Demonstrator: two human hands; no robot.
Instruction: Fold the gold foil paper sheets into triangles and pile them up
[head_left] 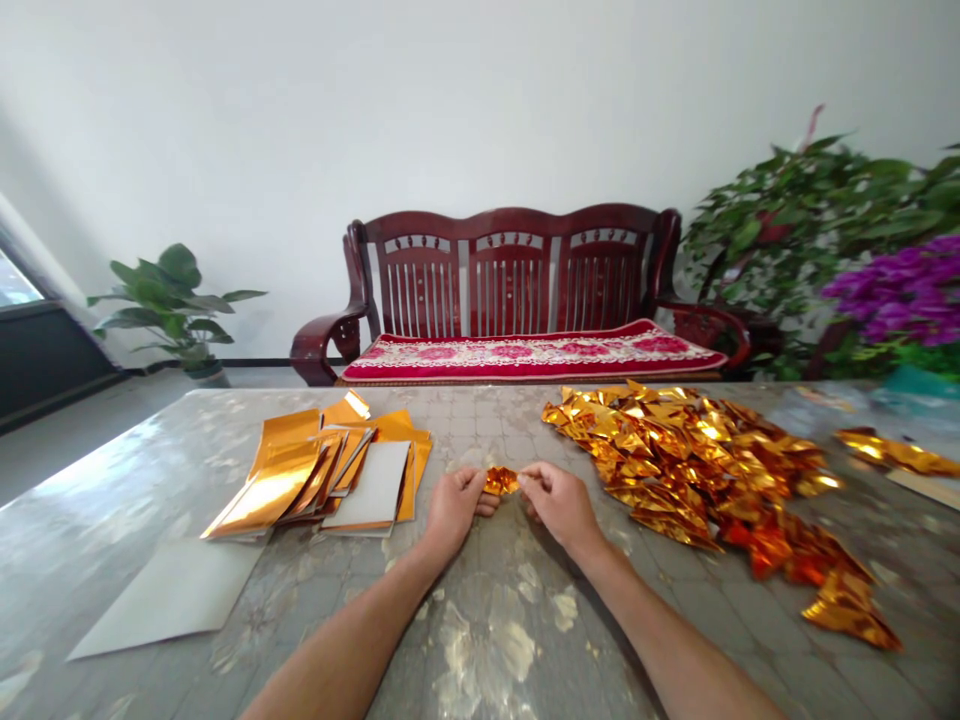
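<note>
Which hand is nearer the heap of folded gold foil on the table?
The right hand is nearer, just left of the heap of folded gold foil. The left hand is farther left of the heap, beyond the small foil piece that both hands hold.

Grey marbled tabletop with a glossy surface, fanned gold foil sheets at left, a pale grey card just in front of them, a large heap of folded gold foil pieces at right, a gold foil strip further right, possibly clear plastic behind it
</note>
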